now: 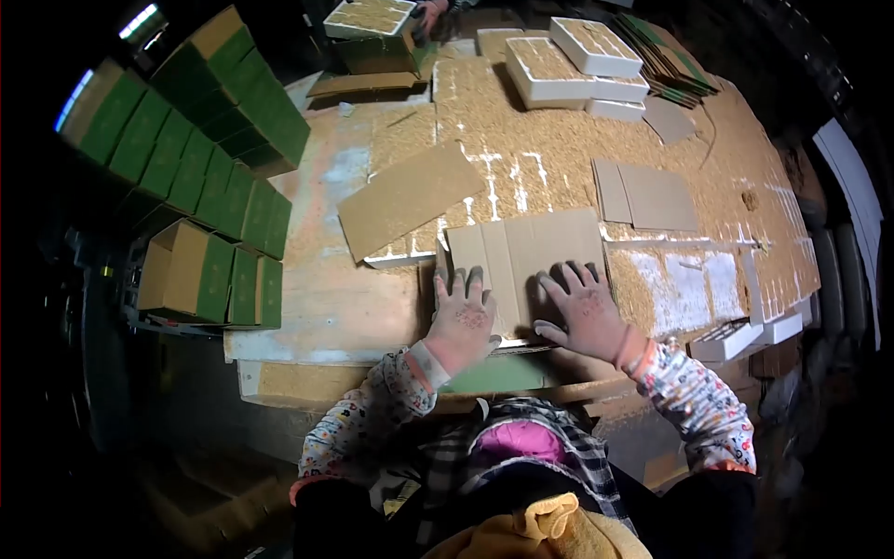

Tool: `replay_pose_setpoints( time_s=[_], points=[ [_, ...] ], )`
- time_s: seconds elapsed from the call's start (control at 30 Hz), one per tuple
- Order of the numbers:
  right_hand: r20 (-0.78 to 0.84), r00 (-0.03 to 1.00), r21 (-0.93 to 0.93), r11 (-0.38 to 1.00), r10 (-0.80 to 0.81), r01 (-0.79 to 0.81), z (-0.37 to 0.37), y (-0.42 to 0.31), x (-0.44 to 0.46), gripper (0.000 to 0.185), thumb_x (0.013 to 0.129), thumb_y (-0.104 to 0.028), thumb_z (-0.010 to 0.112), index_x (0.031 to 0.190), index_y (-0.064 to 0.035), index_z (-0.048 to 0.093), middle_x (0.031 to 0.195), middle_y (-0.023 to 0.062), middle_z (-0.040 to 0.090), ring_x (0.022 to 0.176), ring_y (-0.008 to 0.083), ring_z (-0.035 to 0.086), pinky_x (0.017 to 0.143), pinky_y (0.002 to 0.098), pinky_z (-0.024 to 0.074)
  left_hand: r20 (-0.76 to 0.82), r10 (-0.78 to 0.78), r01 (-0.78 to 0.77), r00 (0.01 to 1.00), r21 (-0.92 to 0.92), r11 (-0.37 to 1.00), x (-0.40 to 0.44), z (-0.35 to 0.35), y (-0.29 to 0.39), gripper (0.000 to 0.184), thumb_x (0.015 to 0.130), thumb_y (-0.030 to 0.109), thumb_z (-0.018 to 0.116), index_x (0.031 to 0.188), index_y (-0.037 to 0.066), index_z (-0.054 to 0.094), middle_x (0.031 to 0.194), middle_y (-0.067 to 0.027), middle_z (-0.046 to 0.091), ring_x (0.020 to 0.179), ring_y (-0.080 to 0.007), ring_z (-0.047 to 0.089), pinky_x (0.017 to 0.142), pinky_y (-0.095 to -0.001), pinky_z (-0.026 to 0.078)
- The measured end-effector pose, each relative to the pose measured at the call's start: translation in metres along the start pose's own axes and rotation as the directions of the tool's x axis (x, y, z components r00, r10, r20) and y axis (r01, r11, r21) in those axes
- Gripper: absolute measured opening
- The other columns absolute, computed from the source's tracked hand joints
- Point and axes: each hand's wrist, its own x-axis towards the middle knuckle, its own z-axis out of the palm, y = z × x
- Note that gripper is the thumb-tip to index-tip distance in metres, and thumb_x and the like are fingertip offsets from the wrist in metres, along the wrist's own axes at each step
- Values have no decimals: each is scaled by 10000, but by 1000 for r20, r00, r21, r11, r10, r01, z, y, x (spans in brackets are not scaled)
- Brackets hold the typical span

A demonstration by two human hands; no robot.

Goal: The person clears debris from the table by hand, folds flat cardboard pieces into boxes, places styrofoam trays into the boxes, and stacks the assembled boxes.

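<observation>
Both my hands wear pale gloves with grey fingertips. My left hand lies with spread fingers on the left part of a folded cardboard piece at the table's front edge. On the right part of that cardboard rests my right hand, its fingers spread and its thumb pointing left. Neither hand is closed on anything. Just below the cardboard's near edge a green surface shows. A loose cardboard sheet lies at an angle to the left, and flat cardboard pieces lie to the right.
Green boxes stand in rows at the left. White trays filled with sawdust-like material are stacked at the back, near folded green cartons. Another person's gloved hand is at the far edge beside a box. White trays sit front right.
</observation>
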Motion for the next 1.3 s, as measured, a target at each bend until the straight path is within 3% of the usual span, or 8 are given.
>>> replay_pose_setpoints(
  time_s=[0.4,0.47,0.57,0.67,0.97,1.1,1.23,1.3],
  points=[
    [411,901,150,985,-137,81,42,68,43,589,811,-436,569,1242,-42,489,1378,241,341,1286,421,307,973,528,347,129,-44,78,991,-277,958,63,44,24,634,713,375,679,1234,77,473,1126,-169,522,998,-276,521,835,-396,442],
    [330,927,747,650,-177,-142,21,83,51,510,836,-357,558,1227,-37,491,1277,244,455,1206,386,422,989,459,358,415,149,165,898,-631,758,81,51,-2,559,720,265,684,1198,48,493,1185,-154,470,1096,-285,458,852,-472,423],
    [-323,936,486,873,142,36,-17,123,32,317,862,-117,480,1165,-29,519,1131,220,533,1047,347,517,918,421,409,-101,-371,267,923,-525,808,46,30,-33,309,794,147,569,1081,33,557,1048,-167,531,961,-306,520,800,-418,446],
    [197,904,935,205,380,-290,38,169,13,378,837,-62,483,1209,3,497,1012,209,589,948,349,561,890,390,428,-381,-403,168,832,-518,838,47,7,-43,219,843,107,519,1033,25,593,997,-178,559,910,-322,549,794,-396,449],
    [341,876,917,82,341,-389,68,152,-12,413,862,-81,470,1259,33,456,1149,140,591,1031,202,565,900,264,418,-54,94,-109,994,-458,882,110,62,15,649,747,478,634,1200,26,528,1163,-186,497,1091,-355,456,924,-465,366],
    [498,823,850,-340,272,-402,70,177,-36,452,879,-96,465,1316,10,412,1159,107,564,1044,170,550,915,315,435,-388,-417,226,822,-450,864,40,26,-37,393,875,239,519,1210,35,494,1167,-215,504,1076,-366,489,913,-445,400],
    [658,751,742,-229,65,-630,86,153,5,568,840,-235,637,1291,31,414,1130,101,559,975,180,560,882,302,449,460,-322,194,828,-773,-605,11,106,-52,390,926,307,500,1210,40,499,1232,-138,510,1066,-244,537,896,-364,445],
    [545,824,782,262,156,-566,135,141,31,594,817,-305,673,1243,44,450,1109,109,582,996,179,549,877,293,439,412,-432,231,802,-882,-411,32,112,-28,446,859,329,597,1163,8,534,1107,-155,580,977,-244,582,839,-353,465]
  ],
)
